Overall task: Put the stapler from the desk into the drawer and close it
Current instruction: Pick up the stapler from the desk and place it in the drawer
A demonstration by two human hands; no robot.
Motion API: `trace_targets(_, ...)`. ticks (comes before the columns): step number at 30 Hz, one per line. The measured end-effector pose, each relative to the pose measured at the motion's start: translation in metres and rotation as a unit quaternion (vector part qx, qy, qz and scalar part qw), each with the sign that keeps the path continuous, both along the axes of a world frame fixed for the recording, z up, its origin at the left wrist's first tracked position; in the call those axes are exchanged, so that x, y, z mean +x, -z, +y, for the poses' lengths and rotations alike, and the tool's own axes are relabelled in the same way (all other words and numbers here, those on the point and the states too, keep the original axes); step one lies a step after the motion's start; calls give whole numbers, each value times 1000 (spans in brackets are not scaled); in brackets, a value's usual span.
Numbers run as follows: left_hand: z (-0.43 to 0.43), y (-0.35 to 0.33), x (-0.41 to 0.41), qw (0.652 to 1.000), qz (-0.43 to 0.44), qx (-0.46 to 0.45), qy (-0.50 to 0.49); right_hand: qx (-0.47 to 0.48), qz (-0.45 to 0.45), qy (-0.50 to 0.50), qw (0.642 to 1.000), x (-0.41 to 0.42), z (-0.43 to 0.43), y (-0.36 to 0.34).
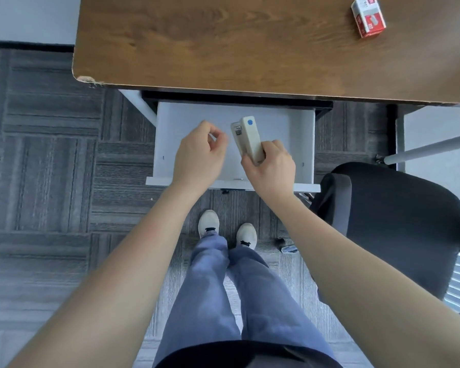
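Presently the drawer [282,120], white and pulled fully out from under the front edge of the wooden desk [223,43], serves as the reference for all positions noted. Over its interior, right of centre, the right hand [270,170] grips the near end of the cream stapler [247,138], fingers wrapped round the body; the stapler's far end, marked with a blue round sticker, points toward the back wall of the drawer. Whether the stapler touches the drawer floor or is held just above it cannot be determined. Over the drawer's left-centre, the left hand [198,156] holds nothing, its fingers loosely curled inward with the thumb near the fingertips, apart from the stapler. Both forearms cross the drawer's front panel, which stands away from the desk. Beyond the drawer and well to its right, a red and white small box [368,18] rests on the desk top near the far right corner. Right of the drawer front stands a black office chair [398,216]. Below the drawer front, on grey patterned carpet [51,155], the person's two white shoes [209,224] are visible under blue trouser legs.
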State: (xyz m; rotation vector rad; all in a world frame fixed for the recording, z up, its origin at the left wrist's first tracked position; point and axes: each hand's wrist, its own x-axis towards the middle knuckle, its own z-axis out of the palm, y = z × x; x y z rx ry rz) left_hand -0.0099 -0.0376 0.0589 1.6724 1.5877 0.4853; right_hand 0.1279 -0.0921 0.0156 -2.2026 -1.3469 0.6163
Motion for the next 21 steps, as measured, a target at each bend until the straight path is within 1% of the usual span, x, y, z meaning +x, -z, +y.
trace_targets(6, 3, 32, 8, 1000, 11, -1, 19, -66, -15, 44, 997, 14, 15, 39)
trace_targets(9, 9, 52, 14, 1000, 8, 1, 24, -87, -12, 74, 993, 19, 25, 62)
trace_targets(13, 11, 63, 20, 1000, -2, 11, 26, -118, -3, 101, 988, 19, 33, 76)
trace_targets(21, 17, 84, 31, 999, -3, 10, 34, -179, 14, 109, 978, 21, 47, 96)
